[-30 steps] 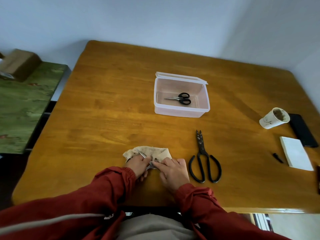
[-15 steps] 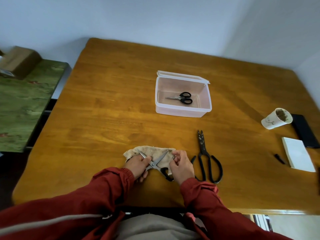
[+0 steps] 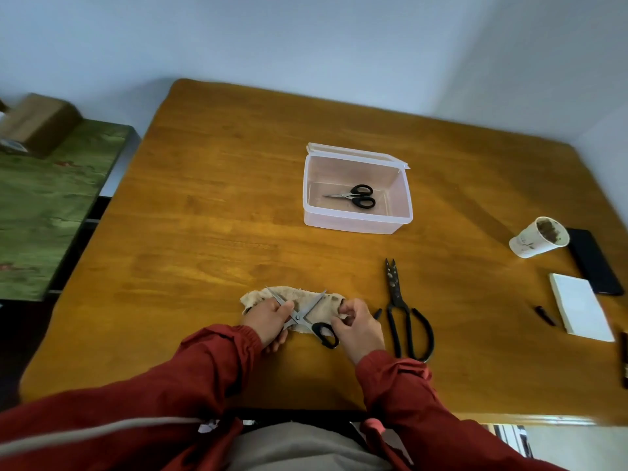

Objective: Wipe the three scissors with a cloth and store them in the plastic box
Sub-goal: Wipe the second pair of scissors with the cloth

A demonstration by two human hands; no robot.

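Note:
A beige cloth (image 3: pixel 306 300) lies on the wooden table (image 3: pixel 210 232) near its front edge. On it rest silver scissors with black handles (image 3: pixel 306 316), blades spread wide apart. My left hand (image 3: pixel 268 317) grips one handle and the left blade's base. My right hand (image 3: pixel 356 326) pinches the cloth's right end beside the other black handle. Large black iron scissors (image 3: pixel 404 314) lie just right of my right hand. A clear plastic box (image 3: pixel 356 222) stands open mid-table with small black-handled scissors (image 3: pixel 355 196) inside.
A white paper cup (image 3: pixel 537 236), a black phone (image 3: pixel 593 261), a white pad (image 3: pixel 581 305) and a small black piece (image 3: pixel 544 315) sit at the right. A green-covered side table (image 3: pixel 44 205) with a cardboard box (image 3: pixel 37 124) stands left.
The scissors on the cloth have been opened wide. My right hand moved right, off the blades, to the cloth's right end by the handle.

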